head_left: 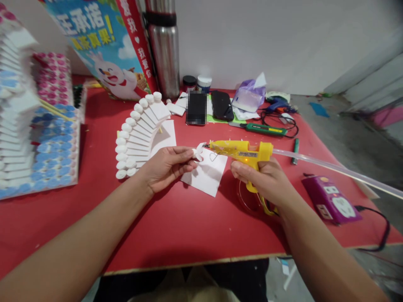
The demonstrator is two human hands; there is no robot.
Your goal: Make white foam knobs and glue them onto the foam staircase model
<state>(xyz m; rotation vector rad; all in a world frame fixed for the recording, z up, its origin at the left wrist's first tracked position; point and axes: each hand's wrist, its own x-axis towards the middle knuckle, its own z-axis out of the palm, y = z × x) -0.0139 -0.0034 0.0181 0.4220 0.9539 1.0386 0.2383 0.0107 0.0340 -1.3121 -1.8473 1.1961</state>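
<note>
My right hand (267, 178) grips a yellow hot glue gun (234, 147) whose orange light is lit, and a long clear glue stick (333, 167) juts from its back. The gun's nozzle points left at a small white piece (199, 152), perhaps folded paper or foam. My left hand (171, 165) pinches that piece between thumb and fingers. Below the nozzle lies a white square card (206, 176) with a small outline on it. To the left, white cards with round white ends (135, 138) are fanned out in an arc.
Stacked white cards and trays of blue and pink round pieces (55, 147) fill the left. Behind stand a steel flask (165, 54) and a printed bag (103, 46). Phones (197, 108), a green-handled knife (266, 129) and a purple power box (330, 199) lie toward the back and right.
</note>
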